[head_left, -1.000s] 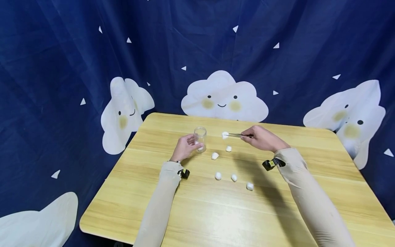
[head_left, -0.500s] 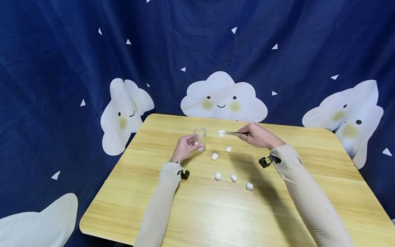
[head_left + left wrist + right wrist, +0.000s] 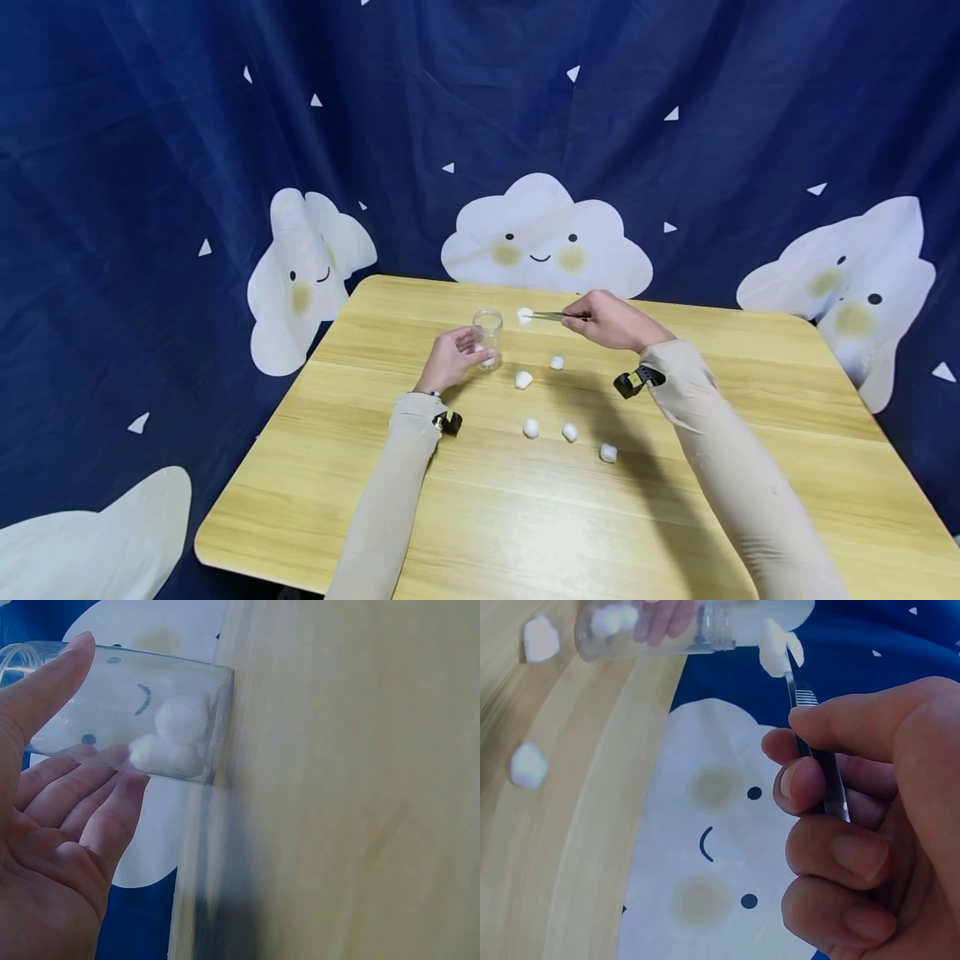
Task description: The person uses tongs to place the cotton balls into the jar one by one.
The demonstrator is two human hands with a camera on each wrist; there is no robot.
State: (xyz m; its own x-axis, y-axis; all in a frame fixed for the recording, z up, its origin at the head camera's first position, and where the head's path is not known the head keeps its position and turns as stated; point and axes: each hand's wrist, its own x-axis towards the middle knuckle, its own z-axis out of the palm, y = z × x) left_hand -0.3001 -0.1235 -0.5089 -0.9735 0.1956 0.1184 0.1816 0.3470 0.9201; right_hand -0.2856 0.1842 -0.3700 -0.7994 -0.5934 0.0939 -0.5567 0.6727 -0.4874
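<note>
My left hand point(image 3: 452, 360) holds a clear jar point(image 3: 488, 333) upright on the table, thumb on one side and fingers on the other. In the left wrist view two cotton balls point(image 3: 182, 720) lie at the bottom of the jar, whose mouth is uncovered. Metal tweezers point(image 3: 551, 316) are pinched between the thumb and fingers of my right hand point(image 3: 613, 321). Their tips grip another cotton ball point(image 3: 774, 649), which in the right wrist view hangs just off the jar's mouth, at about rim height and to its right.
Several loose cotton balls lie on the wooden table point(image 3: 337, 433): one cotton ball point(image 3: 522, 380) close to the jar, one point(image 3: 557, 362) behind it, others nearer the front, such as the cotton ball point(image 3: 608, 453) at right. A dark blue curtain point(image 3: 405, 108) with clouds hangs behind the table.
My right hand has moved left and slightly away from me, bringing the tweezers and their cotton ball closer to the jar. The left hand and jar have stayed in place.
</note>
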